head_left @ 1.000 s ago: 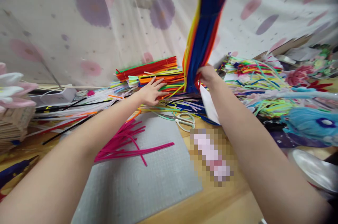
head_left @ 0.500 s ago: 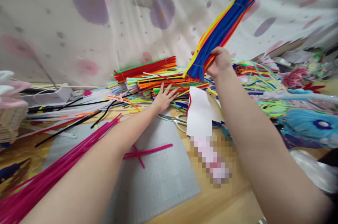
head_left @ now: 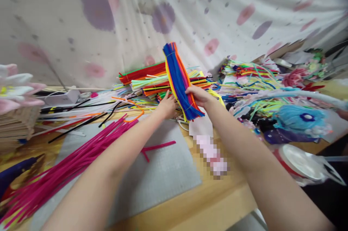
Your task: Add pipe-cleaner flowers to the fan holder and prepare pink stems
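Note:
My right hand [head_left: 198, 95] grips a thick bundle of pipe cleaners [head_left: 178, 75], mostly blue with yellow, orange and pink edges, held tilted over the table's far side. My left hand [head_left: 168, 107] reaches beside the bundle's lower end, fingers curled against it, above a stack of bundled pipe cleaners [head_left: 152, 78] in red, orange and green. A loose sheaf of magenta pipe cleaners [head_left: 65, 167] lies under my left forearm across a grey mat [head_left: 163, 173].
Loose colourful pipe cleaners [head_left: 250, 75] sprawl at the back right. A blue fuzzy flower [head_left: 301, 120] and a clear tape reel [head_left: 299, 162] sit at the right. Black and white stems [head_left: 81, 109] lie at the left, by stacked wood pieces [head_left: 16, 127]. A flowered curtain [head_left: 108, 17] hangs behind.
My right hand has brought the blue bundle down from high on the right to just above the stack. My left hand has moved over to meet it. The view has shifted.

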